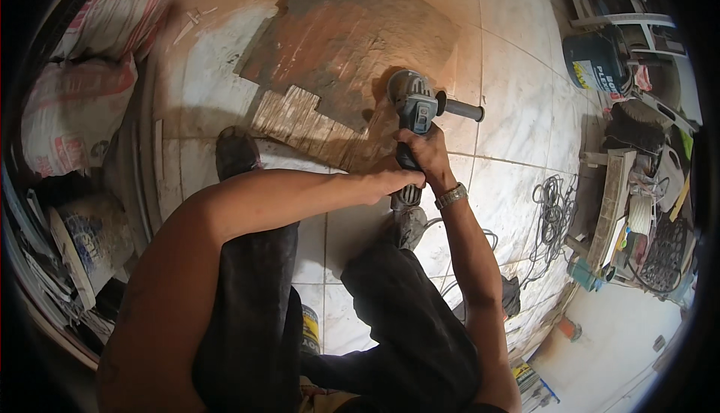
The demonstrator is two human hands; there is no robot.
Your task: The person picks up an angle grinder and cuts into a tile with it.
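Note:
Both hands are closed around an angle grinder (421, 113), which points away from me. My right hand (427, 152), with a metal watch at the wrist, wraps the body just behind the grinder's head. My left hand (399, 180) grips the rear of the body, nearer to me, partly hidden beneath the right wrist. A black side handle (461, 108) juts out to the right, with no hand on it. The disc end (406, 83) lies at the right edge of a worn brown and grey board (352, 38); whether it touches the board cannot be seen.
Pale floor tiles (514, 124) carry reddish dust. A coiled black cable (551, 214) lies at right, near a cluttered shelf (611, 210) and a dark bucket (596, 60). Red and white sacks (75, 117) stand at left. My shoe (237, 154) rests by the board's splintered end.

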